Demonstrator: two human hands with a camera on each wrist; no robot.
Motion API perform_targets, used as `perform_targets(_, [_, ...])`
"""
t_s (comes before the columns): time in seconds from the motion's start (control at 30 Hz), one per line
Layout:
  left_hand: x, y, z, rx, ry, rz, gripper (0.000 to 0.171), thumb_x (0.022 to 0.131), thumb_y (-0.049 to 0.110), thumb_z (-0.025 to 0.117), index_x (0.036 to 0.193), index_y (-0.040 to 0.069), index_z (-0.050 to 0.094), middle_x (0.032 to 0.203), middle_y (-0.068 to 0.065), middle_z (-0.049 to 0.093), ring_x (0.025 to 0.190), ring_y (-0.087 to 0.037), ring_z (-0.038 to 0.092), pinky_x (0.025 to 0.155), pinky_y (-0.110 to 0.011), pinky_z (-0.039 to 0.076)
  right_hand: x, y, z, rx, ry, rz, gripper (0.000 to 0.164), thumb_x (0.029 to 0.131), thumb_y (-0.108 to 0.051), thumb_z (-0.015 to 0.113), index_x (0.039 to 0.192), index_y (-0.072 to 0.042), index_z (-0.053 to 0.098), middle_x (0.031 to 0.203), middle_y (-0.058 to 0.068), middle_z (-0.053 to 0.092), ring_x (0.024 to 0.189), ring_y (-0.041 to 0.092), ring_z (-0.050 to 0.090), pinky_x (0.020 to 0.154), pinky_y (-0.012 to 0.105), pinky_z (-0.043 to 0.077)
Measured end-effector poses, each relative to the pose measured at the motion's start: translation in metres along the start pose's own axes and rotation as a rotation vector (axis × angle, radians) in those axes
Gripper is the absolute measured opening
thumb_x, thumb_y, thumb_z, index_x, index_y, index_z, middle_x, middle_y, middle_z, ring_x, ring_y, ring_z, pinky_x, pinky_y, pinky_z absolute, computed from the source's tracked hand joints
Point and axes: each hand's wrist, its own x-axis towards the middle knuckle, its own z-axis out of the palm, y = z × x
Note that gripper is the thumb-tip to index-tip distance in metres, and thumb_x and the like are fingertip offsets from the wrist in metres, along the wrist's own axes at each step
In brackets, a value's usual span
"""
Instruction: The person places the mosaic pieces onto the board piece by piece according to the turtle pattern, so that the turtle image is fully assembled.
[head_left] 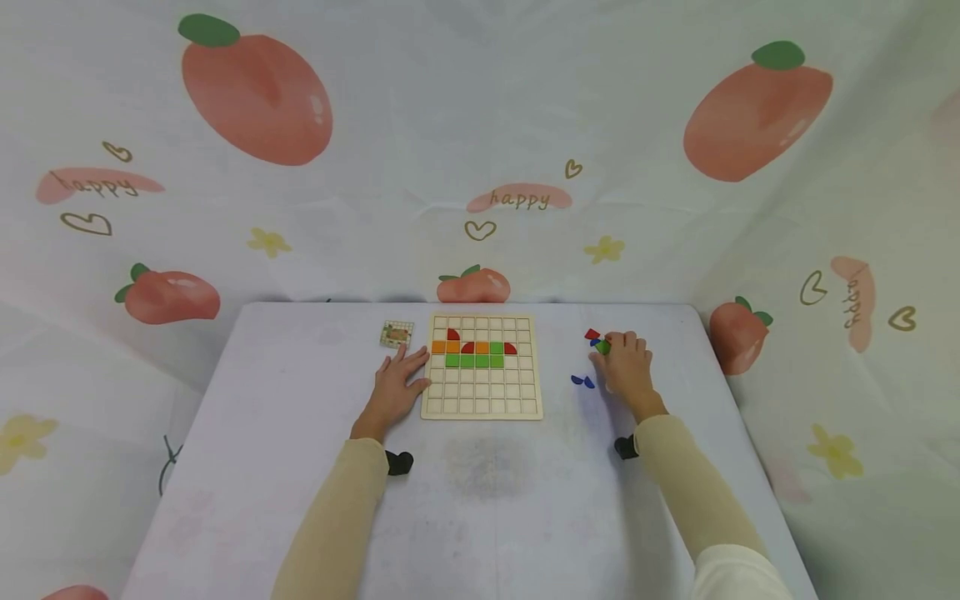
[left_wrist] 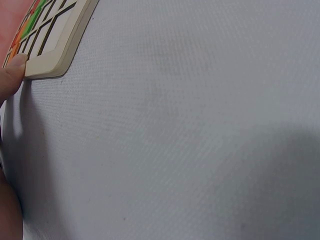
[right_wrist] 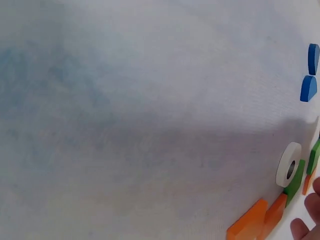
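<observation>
My left hand (head_left: 393,390) lies with fingers spread at the left side of a wooden grid board (head_left: 482,412). Its thumb (left_wrist: 19,61) rests against the board's rim in the left wrist view. Orange, red and green tiles fill some of the board's upper cells. To the right of the board, my right hand (head_left: 628,362) reaches over a small pile of loose pieces, its fingers bent and partly covering them. A green piece (head_left: 603,347) shows by its fingertips, with a red piece (head_left: 592,334) just beyond. Orange pieces (right_wrist: 247,220) and a white ring-shaped piece (right_wrist: 289,165) lie near the fingers.
Two blue rounded pieces (head_left: 582,381) lie between the board and my right wrist. A small printed pattern card (head_left: 396,334) sits beyond my left fingertips. The white table (head_left: 480,533) meets a fruit-printed cloth backdrop (head_left: 390,250) at its far edge.
</observation>
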Motion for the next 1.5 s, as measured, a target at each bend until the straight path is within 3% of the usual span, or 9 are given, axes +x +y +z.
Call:
perform_targets(0.17, [0.000, 0.000, 0.000, -0.002, -0.006, -0.004, 0.060, 0.099, 0.028, 0.065, 0.155, 0.015, 0.045, 0.165, 0.001, 0.040, 0.162, -0.030, 0.012, 0.131, -0.056, 0.004, 0.003, 0.003, 0.001, 0.041, -0.015, 0.058, 0.046, 0.104, -0.034, 0.059, 0.131, 0.001, 0.047, 0.127, 0.025, 0.045, 0.121, 0.043, 0.037, 0.105, 0.061, 0.033])
perform_targets(0.4, [0.000, 0.001, 0.000, -0.018, 0.000, -0.005, 0.060, 0.099, 0.028, 0.065, 0.155, 0.015, 0.045, 0.165, 0.002, 0.040, 0.162, -0.030, 0.012, 0.131, -0.055, 0.003, 0.010, 0.003, 0.001, 0.056, -0.016, 0.143, 0.045, 0.102, -0.033, 0.061, 0.124, 0.004, 0.051, 0.124, 0.025, 0.048, 0.117, 0.042, 0.039, 0.103, 0.059, 0.037])
perform_targets(0.87, [-0.001, 0.001, 0.000, -0.006, 0.005, 0.000, 0.059, 0.100, 0.027, 0.064, 0.155, 0.014, 0.045, 0.165, 0.000, 0.040, 0.161, -0.032, 0.012, 0.131, -0.056, 0.004, 0.012, -0.002, -0.007, 0.177, -0.072, 0.232, 0.047, 0.101, -0.032, 0.062, 0.130, 0.004, 0.058, 0.126, 0.025, 0.054, 0.120, 0.041, 0.043, 0.107, 0.056, 0.036])
perform_targets(1.23, [0.000, 0.002, -0.001, -0.010, 0.003, 0.005, 0.060, 0.100, 0.027, 0.064, 0.155, 0.014, 0.044, 0.165, 0.000, 0.039, 0.161, -0.032, 0.011, 0.131, -0.056, 0.003, 0.007, -0.010, -0.005, 0.353, -0.019, 0.158, 0.044, 0.097, -0.029, 0.063, 0.131, 0.000, 0.061, 0.127, 0.021, 0.058, 0.121, 0.037, 0.045, 0.106, 0.055, 0.044])
perform_targets(1.5, [0.000, 0.000, 0.000, 0.002, -0.003, -0.004, 0.059, 0.101, 0.027, 0.064, 0.155, 0.014, 0.045, 0.165, 0.001, 0.039, 0.161, -0.032, 0.012, 0.131, -0.055, 0.004, 0.006, -0.031, 0.004, 0.325, 0.040, -0.071, 0.039, 0.096, -0.021, 0.068, 0.125, 0.004, 0.066, 0.121, 0.023, 0.065, 0.114, 0.038, 0.055, 0.102, 0.053, 0.047])
